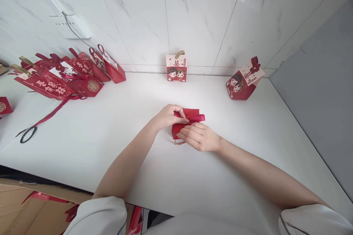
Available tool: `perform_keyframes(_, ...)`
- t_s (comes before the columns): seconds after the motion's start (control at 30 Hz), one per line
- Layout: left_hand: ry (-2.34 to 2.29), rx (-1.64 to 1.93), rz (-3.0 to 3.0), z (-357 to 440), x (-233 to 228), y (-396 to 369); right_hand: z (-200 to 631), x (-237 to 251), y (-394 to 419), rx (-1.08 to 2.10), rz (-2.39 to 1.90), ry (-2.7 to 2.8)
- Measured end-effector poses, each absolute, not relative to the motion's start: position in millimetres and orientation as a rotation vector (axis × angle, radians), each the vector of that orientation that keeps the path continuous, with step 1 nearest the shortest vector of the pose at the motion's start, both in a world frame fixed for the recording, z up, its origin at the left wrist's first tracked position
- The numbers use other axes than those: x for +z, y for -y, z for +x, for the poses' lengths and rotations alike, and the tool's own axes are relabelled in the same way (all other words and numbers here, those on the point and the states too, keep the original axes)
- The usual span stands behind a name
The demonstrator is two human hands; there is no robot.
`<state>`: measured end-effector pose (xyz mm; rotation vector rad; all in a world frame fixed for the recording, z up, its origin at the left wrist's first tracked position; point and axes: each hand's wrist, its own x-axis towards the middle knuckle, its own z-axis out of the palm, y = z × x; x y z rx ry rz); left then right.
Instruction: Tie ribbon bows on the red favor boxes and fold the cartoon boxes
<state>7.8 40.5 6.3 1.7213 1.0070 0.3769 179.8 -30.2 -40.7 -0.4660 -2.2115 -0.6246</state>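
A small red gift box (191,111) sits on the white table in front of me, with a twisted gold cord handle on its near side. A glossy red ribbon (199,118) lies across its top and forms a loop on the right. Thumb and index finger of my left hand (171,116) pinch the ribbon near the box's middle. My right hand (199,136) is closed over the near right part of the box, its fingers curled against it. My right thumb is hidden, as is the ribbon's centre between the hands.
Several red gift boxes (52,84) with ribbon handles stand at the left, a loose ribbon (52,113) and a black ring (28,134) before them. One printed box (176,73) stands by the wall, another (244,80) at the right. A cardboard box (35,214) is below the front edge.
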Motion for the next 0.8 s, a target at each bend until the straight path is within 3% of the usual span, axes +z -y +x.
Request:
perform_keyframes(0.33,-1.004,0.376,1.731,8.4,5.7,-41.1,181.2,-55.6,26.3,-0.714,-0.361,2.141)
perform_keyframes(0.6,-1.023,0.377,1.756,8.3,6.4,-39.7,183.9,-60.5,26.2,-0.601,-0.324,2.268)
perform_keyframes(0.73,-1.031,0.416,1.742,9.7,6.7,-39.3,184.1,-41.4,29.4,-0.526,-0.371,2.350)
perform_keyframes(0.8,-1.046,0.434,1.706,10.3,6.5,-39.7,189.3,-20.7,32.6,-0.354,-0.621,2.322)
